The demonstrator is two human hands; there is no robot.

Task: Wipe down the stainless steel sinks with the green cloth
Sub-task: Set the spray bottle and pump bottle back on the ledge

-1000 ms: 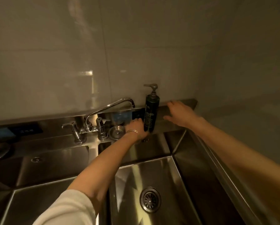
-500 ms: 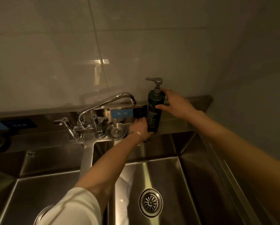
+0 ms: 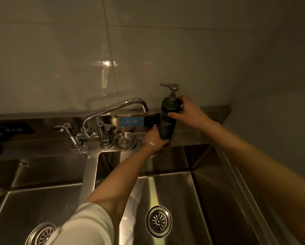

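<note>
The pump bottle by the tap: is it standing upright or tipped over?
Upright. The pump bottle stands with its pump head on top; the right hand holds its shoulder, the left hand its base.

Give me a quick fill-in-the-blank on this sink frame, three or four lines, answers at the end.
1. The right hand grips the upper part of the dark pump ____.
2. The left hand is at the bottle's ____ end.
3. The faucet spout reaches over the ____ basin.
4. Each basin has a round ____ in its floor.

Answers: bottle; lower; right; drain
</note>
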